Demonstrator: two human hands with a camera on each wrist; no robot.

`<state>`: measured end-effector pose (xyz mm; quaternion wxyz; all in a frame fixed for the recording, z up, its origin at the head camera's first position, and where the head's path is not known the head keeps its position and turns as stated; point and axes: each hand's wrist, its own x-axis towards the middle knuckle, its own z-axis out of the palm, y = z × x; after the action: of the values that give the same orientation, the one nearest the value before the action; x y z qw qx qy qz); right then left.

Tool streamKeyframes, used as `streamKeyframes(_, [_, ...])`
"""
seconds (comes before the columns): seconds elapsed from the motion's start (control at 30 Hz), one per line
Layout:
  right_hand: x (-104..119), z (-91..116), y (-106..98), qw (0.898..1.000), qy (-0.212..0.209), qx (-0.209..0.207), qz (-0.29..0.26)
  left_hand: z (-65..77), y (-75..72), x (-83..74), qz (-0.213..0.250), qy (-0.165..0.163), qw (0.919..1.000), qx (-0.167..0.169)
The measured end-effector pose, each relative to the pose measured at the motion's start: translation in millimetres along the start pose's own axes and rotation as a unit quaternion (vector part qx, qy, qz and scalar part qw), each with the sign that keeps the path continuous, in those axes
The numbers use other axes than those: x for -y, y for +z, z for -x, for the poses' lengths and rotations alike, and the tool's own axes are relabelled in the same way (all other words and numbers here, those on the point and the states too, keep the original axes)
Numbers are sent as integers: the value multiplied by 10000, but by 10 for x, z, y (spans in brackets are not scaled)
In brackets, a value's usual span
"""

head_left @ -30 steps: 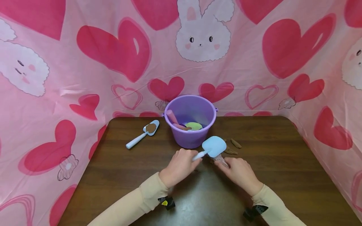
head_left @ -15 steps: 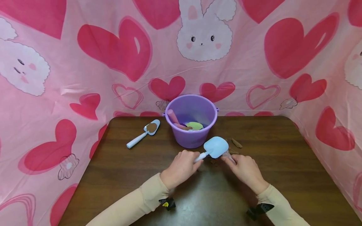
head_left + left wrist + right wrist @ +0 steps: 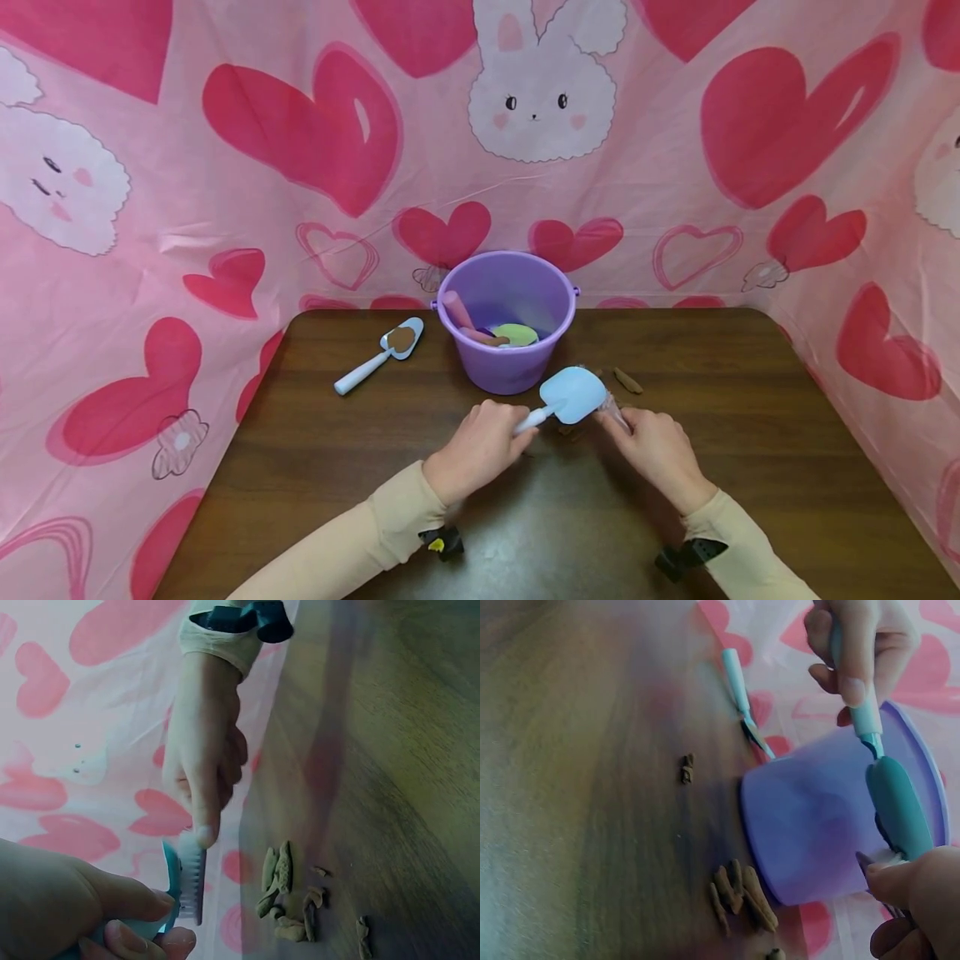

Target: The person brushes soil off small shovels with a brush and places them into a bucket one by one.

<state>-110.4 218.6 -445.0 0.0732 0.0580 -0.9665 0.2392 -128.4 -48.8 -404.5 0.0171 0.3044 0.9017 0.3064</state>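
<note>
My left hand [image 3: 480, 442] grips the handle of a light blue toy shovel [image 3: 573, 395], held above the table with the back of its blade facing up. My right hand [image 3: 663, 454] pinches a small pale brush [image 3: 193, 881]. In the left wrist view the brush's bristles stand close against the shovel's blade; whether they touch I cannot tell. Below the tools, several brown clay-like pieces [image 3: 289, 928] lie on the table, partly hidden by the shovel in the head view. Dark underside bits of the brush show in the right wrist view, mostly covered by fingers.
A purple bucket [image 3: 506, 367] stands just behind the hands, holding a pink-handled tool [image 3: 457, 310] and a green piece [image 3: 515, 334]. At the left lies another light blue shovel [image 3: 362, 372] with a brown lump [image 3: 401, 339] on it. Pink cloth [image 3: 285, 250] hangs around the table.
My right hand has shifted right with the brush, along the shovel's blade. The shovel has moved slightly right too. Small brown bits on the table show more below it.
</note>
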Motion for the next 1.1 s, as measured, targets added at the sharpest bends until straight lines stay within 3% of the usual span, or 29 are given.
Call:
streamKeyframes(0.2, [58, 32, 70, 9992, -304, 215, -139, -43, 1, -20, 318, -144, 9994, -44])
streamKeyframes(0.33, [120, 51, 73, 9986, -364, 303, -218, -70, 11, -31, 244, -182, 9995, -50])
streamKeyframes(0.57, [47, 32, 4, 9997, -192, 94, -120, -44, 25, -18, -34, -125, 9999, -3])
streamKeyframes(0.83, [-14, 22, -64, 9999, -126, -113, 0, -12, 10, -16, 53, -90, 9999, 107])
streamKeyframes(1.1, [-41, -4, -57, 9999, -9, -96, -41, 18, 4, -14, -39, -13, 10000, -17])
